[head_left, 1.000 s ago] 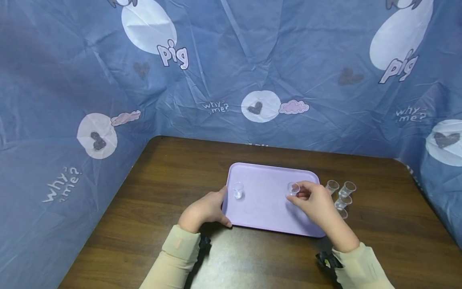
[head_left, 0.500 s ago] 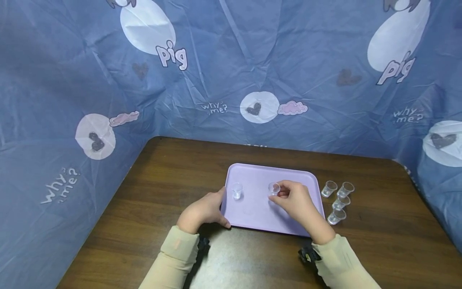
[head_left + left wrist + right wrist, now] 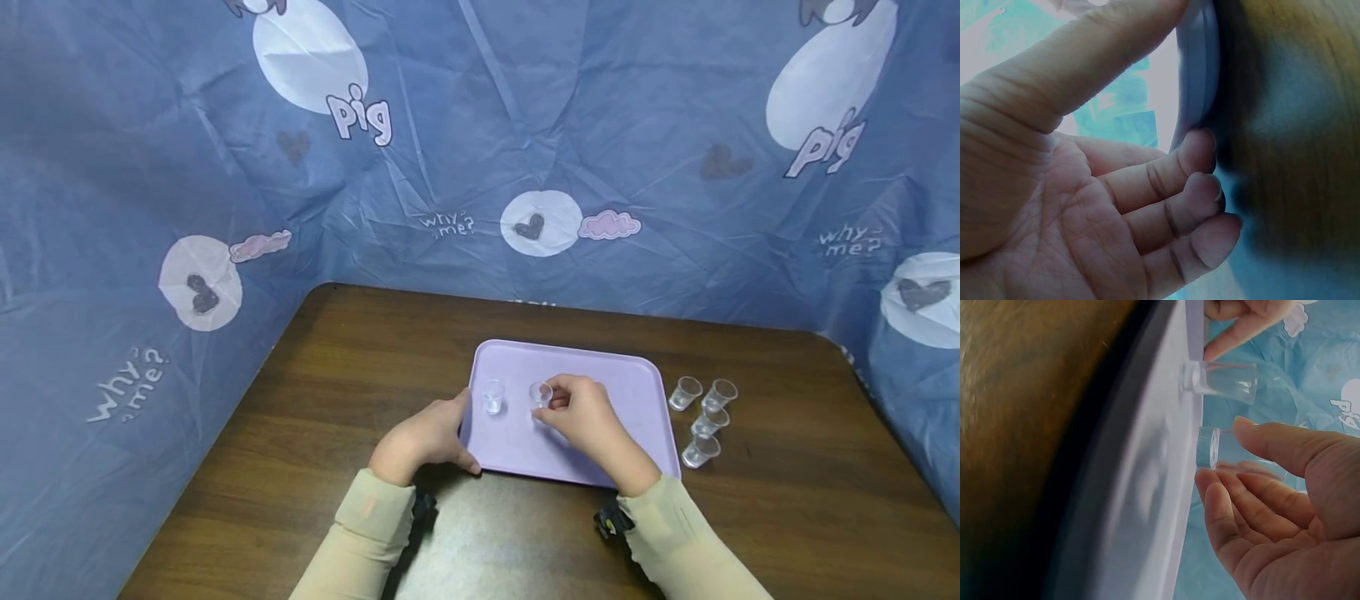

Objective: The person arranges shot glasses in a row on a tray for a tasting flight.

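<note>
My right hand (image 3: 587, 414) pinches a small clear shot glass (image 3: 541, 394) upright between thumb and fingers, over the middle of the lilac tray (image 3: 615, 400). In the right wrist view its thick base (image 3: 1207, 449) is close to the tray; whether it touches is unclear. A second shot glass (image 3: 492, 398) stands on the tray near its left edge. Against that edge and the front left corner rests my left hand (image 3: 423, 437), thumb and fingers spread apart. In the left wrist view its fingertips (image 3: 1197, 150) lie by the tray's rim (image 3: 1197, 69).
Right of the tray, several more clear shot glasses (image 3: 709, 421) stand close together on the brown wooden table (image 3: 375, 358). A blue printed cloth (image 3: 420, 150) hangs behind the table and along its sides.
My right hand has moved left across the tray with the shot glass, nearer the one standing there. The left hand stays at the tray's edge.
</note>
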Motion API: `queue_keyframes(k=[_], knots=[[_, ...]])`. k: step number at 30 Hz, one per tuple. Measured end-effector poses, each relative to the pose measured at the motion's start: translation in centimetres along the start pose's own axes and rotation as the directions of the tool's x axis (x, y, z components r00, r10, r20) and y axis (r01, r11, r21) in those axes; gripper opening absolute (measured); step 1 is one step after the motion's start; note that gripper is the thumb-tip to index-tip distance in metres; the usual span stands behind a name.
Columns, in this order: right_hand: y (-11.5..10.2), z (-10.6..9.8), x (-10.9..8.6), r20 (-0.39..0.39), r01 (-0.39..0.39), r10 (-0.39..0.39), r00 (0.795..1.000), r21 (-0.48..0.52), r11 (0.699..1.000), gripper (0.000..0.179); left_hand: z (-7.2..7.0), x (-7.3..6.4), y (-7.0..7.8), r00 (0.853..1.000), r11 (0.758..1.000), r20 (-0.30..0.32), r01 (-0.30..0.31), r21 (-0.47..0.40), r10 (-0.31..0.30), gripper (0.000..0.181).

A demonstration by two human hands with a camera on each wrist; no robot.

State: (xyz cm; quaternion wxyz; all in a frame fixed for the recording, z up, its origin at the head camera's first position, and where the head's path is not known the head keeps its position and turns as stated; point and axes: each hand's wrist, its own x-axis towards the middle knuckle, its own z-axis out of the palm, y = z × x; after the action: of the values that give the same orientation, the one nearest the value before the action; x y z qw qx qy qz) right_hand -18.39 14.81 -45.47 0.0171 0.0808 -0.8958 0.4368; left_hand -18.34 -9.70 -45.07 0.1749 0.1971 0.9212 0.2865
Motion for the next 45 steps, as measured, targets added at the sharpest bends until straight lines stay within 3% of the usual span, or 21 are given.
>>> queue_keyframes(k=[8, 14, 31, 45], knots=[[-0.4, 1.3, 0.4, -0.002, 0.013, -0.013, 1.000, -0.021, 1.000, 0.021, -0.1, -0.1, 0.0, 1.000, 1.000, 0.007, 0.015, 0.009, -0.015, 0.117], [-0.3, 1.9, 0.7, 0.005, -0.002, 0.002, 1.000, -0.025, 1.000, 0.021, -0.1, -0.2, 0.1, 1.000, 1.000, -0.001, -0.008, 0.003, 0.008, 0.109], [-0.1, 2.5, 0.9, -0.004, 0.014, -0.015, 1.000, -0.050, 0.999, 0.022, -0.2, -0.3, 0.2, 1.000, 1.000, -0.005, -0.022, -0.007, 0.022, 0.104], [0.3, 2.5, 0.9, 0.003, -0.025, 0.025, 1.000, -0.009, 1.000, 0.024, -0.2, -0.2, 0.2, 1.000, 1.000, -0.004, -0.011, -0.004, 0.011, 0.102]])
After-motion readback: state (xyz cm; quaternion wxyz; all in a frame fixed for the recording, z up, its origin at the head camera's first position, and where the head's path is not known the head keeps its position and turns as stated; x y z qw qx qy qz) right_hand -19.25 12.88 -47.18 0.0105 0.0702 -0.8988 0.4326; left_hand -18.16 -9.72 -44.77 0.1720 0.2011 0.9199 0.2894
